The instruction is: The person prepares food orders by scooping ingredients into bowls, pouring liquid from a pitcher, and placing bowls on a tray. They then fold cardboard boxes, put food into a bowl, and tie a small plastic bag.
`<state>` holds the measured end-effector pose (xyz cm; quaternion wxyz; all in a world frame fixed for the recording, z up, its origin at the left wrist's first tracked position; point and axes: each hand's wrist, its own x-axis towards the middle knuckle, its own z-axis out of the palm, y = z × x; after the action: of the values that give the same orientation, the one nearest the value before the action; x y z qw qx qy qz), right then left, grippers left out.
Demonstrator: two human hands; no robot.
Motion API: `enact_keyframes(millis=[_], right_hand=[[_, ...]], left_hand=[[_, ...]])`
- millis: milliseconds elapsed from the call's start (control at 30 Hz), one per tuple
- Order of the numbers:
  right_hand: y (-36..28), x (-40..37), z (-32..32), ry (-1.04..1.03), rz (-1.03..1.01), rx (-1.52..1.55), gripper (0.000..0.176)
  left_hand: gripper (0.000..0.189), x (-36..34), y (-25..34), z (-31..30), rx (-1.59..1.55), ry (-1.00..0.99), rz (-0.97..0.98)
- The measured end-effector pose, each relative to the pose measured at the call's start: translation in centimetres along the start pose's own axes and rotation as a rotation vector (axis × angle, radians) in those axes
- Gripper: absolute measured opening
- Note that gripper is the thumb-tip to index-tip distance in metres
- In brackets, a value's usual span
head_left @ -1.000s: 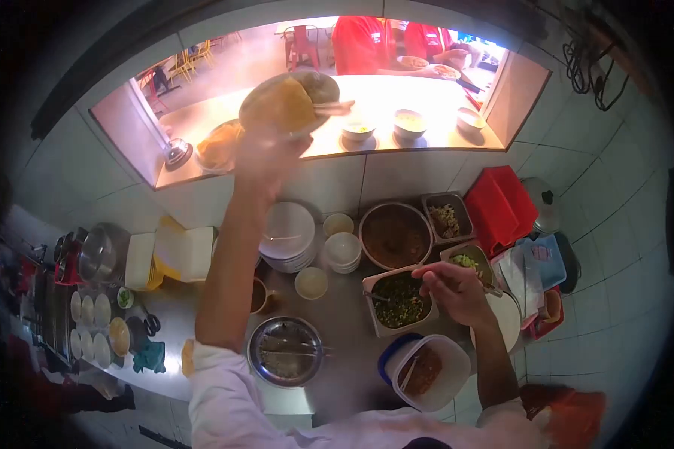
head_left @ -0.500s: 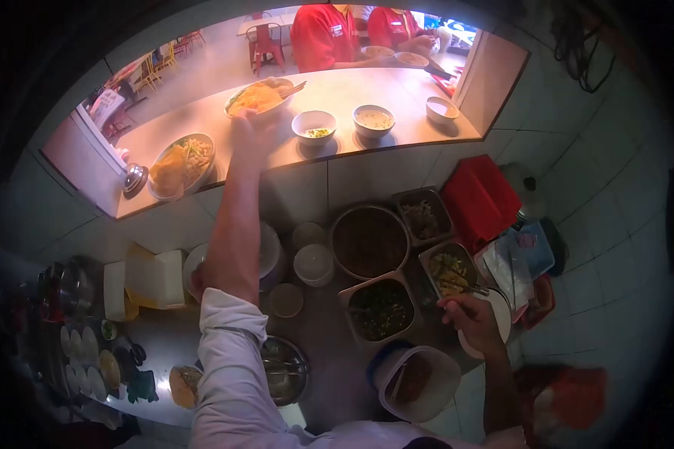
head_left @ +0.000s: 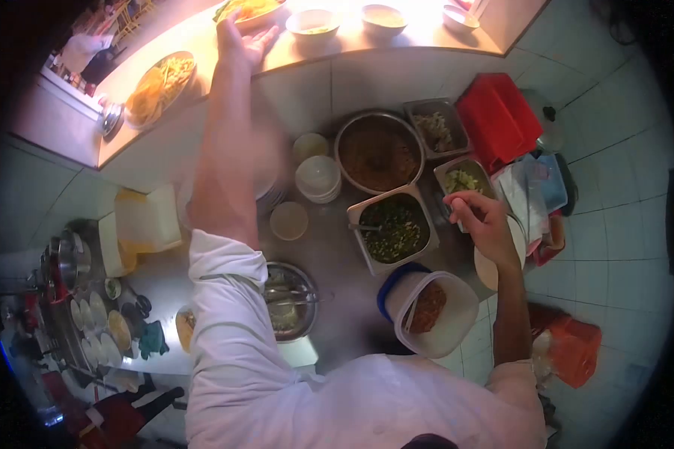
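My left hand (head_left: 243,43) reaches up to the serving ledge with its fingers spread. It is at the near edge of an oval dish (head_left: 263,14) of yellow-orange food, cut off by the top of the view. My right hand (head_left: 478,217) hovers over a metal pan (head_left: 487,176) of pale green chopped vegetable. Its fingers are curled together, and what they hold, if anything, is hidden. Just left of it lies a square pan (head_left: 356,238) of chopped greens with a spoon in it.
The ledge (head_left: 307,56) also carries another filled oval dish (head_left: 181,96) and several white bowls (head_left: 312,31). Below stand a large round pot of brown sauce (head_left: 414,127), stacked bowls (head_left: 318,176), a white tub (head_left: 460,318), a red bin (head_left: 499,120) and an open takeaway box (head_left: 165,217).
The view has tilted downward, so the ledge sits higher and the people in red are out of frame. My left hand's fingers now show spread beside the dish.
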<state>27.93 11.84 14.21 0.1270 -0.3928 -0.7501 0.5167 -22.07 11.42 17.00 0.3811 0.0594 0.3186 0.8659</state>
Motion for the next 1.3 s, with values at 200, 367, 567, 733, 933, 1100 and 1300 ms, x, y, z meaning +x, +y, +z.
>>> enact_keyframes(millis=[200,367,567,733,933,1100,1300], right_hand=[[1.1,1.0,3.9,-0.139,-0.298,-0.142,0.026],[2.8,-2.1,0.2,-0.094,-0.179,-0.173,0.025],[12.4,-7.1,-9.0,0.564,-0.159,-0.001,0.015],[12.5,-13.0,-18.2,0.284,-0.265,0.738,0.044],[27.1,-6.8,-26.1,1.159,-0.068,-0.395,0.032],[15.6,2.0,-19.8,0.87,-0.543,-0.223,0.027],[4.8,2.8,-3.8,0.345,-0.71,0.014,0.017]], left_hand=[[0.041,-14.5,-1.8,-3.6,0.112,-0.198,0.279],[0.038,-30.1,-3.8,-13.0,0.511,0.077,0.248],[0.027,-44.4,-7.4,-20.1,0.492,0.248,0.247],[0.019,-48.5,-11.6,-18.9,0.711,0.331,0.28],[0.015,-45.2,-10.6,-14.5,0.623,0.383,0.471],[0.013,-39.9,-8.0,-8.4,0.65,0.414,0.656],[0.012,-47.6,-10.6,-12.5,0.779,0.777,0.821]])
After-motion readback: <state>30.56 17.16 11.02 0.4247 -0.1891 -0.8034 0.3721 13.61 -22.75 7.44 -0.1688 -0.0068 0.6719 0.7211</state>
